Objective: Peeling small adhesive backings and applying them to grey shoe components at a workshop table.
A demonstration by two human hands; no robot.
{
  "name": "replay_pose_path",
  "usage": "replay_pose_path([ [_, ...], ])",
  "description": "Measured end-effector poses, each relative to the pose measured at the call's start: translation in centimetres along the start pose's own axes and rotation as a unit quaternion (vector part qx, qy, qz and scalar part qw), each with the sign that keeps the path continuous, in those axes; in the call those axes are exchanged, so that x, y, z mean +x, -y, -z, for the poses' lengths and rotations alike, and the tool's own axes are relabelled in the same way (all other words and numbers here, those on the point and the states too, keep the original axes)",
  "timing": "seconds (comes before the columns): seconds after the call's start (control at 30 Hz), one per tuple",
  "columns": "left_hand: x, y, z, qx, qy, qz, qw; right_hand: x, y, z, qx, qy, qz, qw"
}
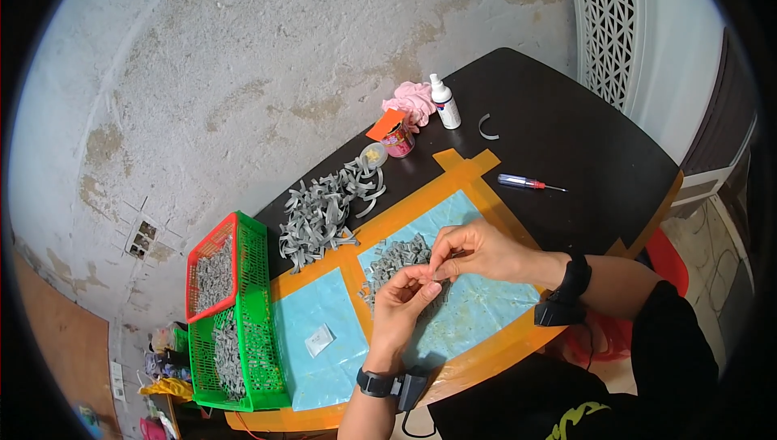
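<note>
My left hand (399,298) and my right hand (479,252) meet fingertip to fingertip above a light blue sheet (486,310). Both are pinched closed, and whatever lies between the fingers is too small to make out. Just beneath and behind them spreads a heap of small grey pieces (392,260), partly covered by my hands. Farther left, a tangled pile of longer grey curved strips (316,212) rests on the dark table. A black strapped device sits on each wrist.
At left, a red basket (193,282) and a green basket (263,335) hold grey pieces. A white packet (319,340) lies on the left blue sheet. Beyond are a screwdriver (522,182), a white spray bottle (446,106), a can (399,145), a pink cloth (411,100) and a single curved strip (484,127).
</note>
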State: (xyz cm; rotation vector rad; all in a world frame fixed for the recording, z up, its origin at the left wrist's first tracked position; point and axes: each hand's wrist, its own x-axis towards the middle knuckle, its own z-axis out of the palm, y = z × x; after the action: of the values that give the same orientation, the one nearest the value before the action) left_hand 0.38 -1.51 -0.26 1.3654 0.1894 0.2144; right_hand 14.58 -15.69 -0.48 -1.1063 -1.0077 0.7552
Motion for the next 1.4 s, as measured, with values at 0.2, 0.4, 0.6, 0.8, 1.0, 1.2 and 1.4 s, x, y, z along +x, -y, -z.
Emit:
replay_pose_path([
  [0.2, -0.3, -0.6, 0.7, 0.016, 0.015, 0.028, 0.999, 0.0, 0.5, 0.3, -0.047, 0.056, -0.017, 0.997],
  [0.4, -0.7, -1.3, 0.7, 0.067, 0.012, 0.042, 0.997, 0.2, 0.6, 0.9, -0.034, 0.13, -0.088, 0.987],
  [0.6, -0.9, -1.2, 0.5, 0.158, -0.012, -0.002, 0.987, 0.2, 0.6, 1.0, 0.012, 0.132, -0.099, 0.986],
  [0.8, -0.7, -0.8, 0.1, 0.247, -0.051, -0.069, 0.965, 0.1, 0.2, 0.4, 0.01, 0.094, -0.093, 0.991],
  [1.0, -0.6, -0.7, 0.1, 0.192, -0.053, -0.066, 0.978, 0.0, 0.8, 0.4, 0.039, 0.065, -0.154, 0.985],
  [1.2, -0.6, -0.6, 0.8, 0.112, -0.029, -0.019, 0.993, 0.1, 0.9, 0.6, 0.079, 0.052, -0.156, 0.983],
  [1.4, -0.6, -0.9, 0.3, 0.101, -0.028, -0.007, 0.994, 0.0, 1.0, 0.5, 0.073, 0.042, -0.146, 0.986],
])
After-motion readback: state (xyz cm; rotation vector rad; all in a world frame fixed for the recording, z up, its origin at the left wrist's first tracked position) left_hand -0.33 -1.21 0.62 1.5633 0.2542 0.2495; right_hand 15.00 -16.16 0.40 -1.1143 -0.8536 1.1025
